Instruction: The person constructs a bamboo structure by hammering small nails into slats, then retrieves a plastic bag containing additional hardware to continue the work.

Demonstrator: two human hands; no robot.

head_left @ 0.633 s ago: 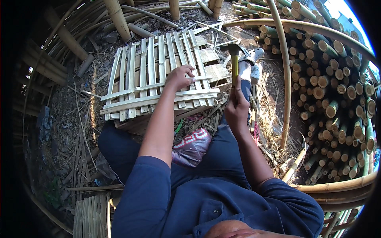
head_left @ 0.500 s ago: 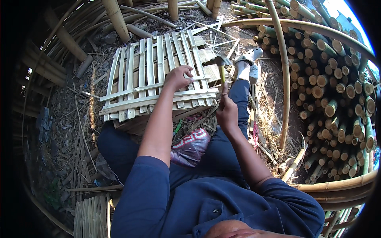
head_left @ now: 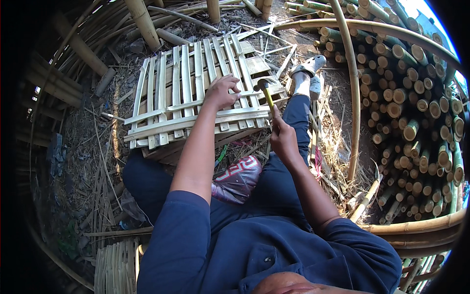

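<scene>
A panel of pale bamboo slats (head_left: 161, 93) lies before me on a low wooden support. Lengthwise slats run away from me, and crosswise strips (head_left: 196, 125) lie over their near ends. My left hand (head_left: 223, 92) rests over the panel's right half, fingers curled in a pinch by a crosswise strip. Whatever is between the fingertips is too small to make out. My right hand (head_left: 283, 133) grips a hammer (head_left: 268, 93) by its yellow handle. The hammer's metal head is raised at the panel's right edge, a short way from my left hand.
Cut bamboo poles (head_left: 406, 108) are stacked high on the right, behind a bent bamboo rail (head_left: 353, 98). Thick bamboo posts (head_left: 142, 24) stand at the far left. Shavings and offcuts litter the ground. A patterned cloth bundle (head_left: 238, 180) lies between my legs.
The hammer head has swung slightly left and down, nearer the panel, with my right hand. My left hand has barely moved, its fingers shifting a little.
</scene>
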